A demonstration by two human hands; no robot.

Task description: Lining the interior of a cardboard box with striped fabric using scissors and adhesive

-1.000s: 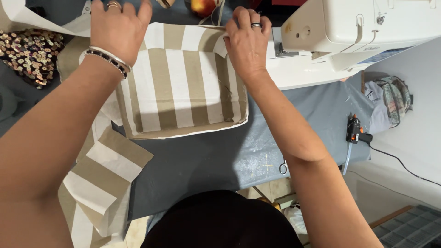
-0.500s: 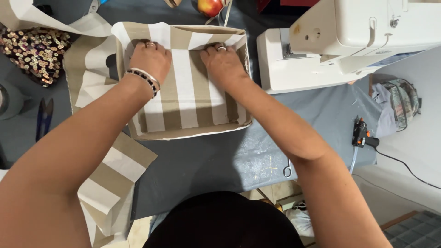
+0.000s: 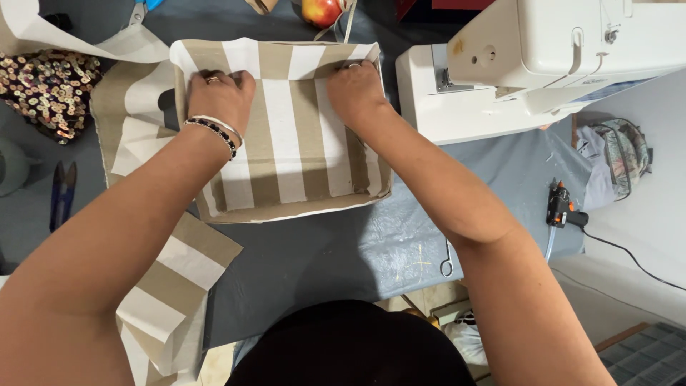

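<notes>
Hands: two, left hand (image 3: 218, 96) and right hand (image 3: 355, 91), both inside the box.
Box (image 3: 286, 207), striped, fabric-lined: one, centre.
Sewing machine (image 3: 543, 64), white: one, far right.
Apple (image 3: 321, 11): one, far edge.
Snips (image 3: 63, 193), blue: one, left.
Glue gun (image 3: 561, 207), black: one, right.
Loose striped fabric pieces: two, one near left (image 3: 171, 286), one far left (image 3: 128, 129).
Sequinned cloth (image 3: 46, 89): one, far left.
Bracelets (image 3: 214, 129) on left wrist: exact count unclear.
</notes>
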